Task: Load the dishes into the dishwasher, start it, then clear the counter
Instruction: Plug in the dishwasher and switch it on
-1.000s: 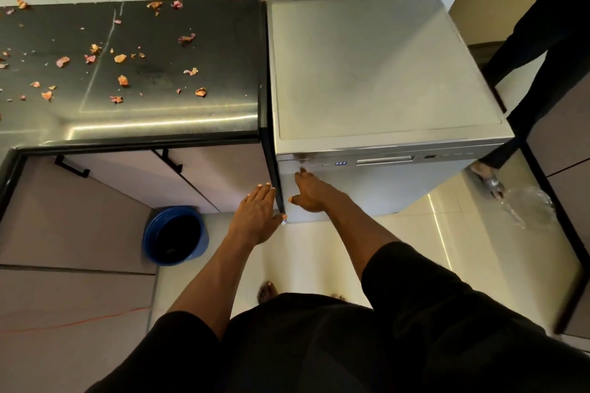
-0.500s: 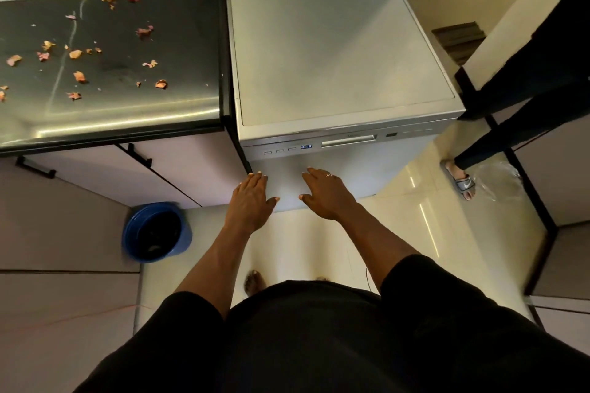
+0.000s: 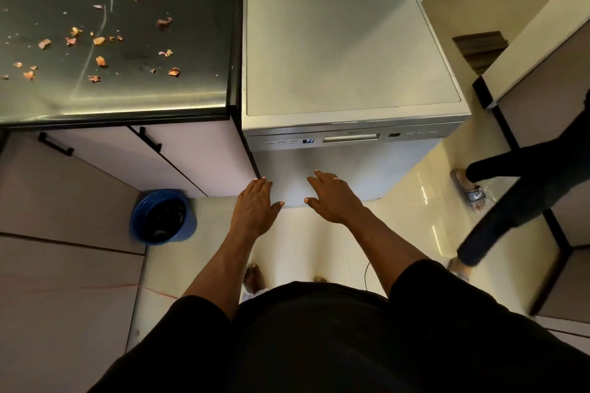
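Dishwasher door shut; left hand and right hand spread flat, empty.

Home kitchen. Silver freestanding dishwasher, door shut, control strip lit with a small blue display. Left of it and touching: dark polished desk strewn with dry petal-like scraps, pale cabinet doors with black handles below. Veined marble wall behind. Glossy cream floor tiles in front; blue bin front-left.
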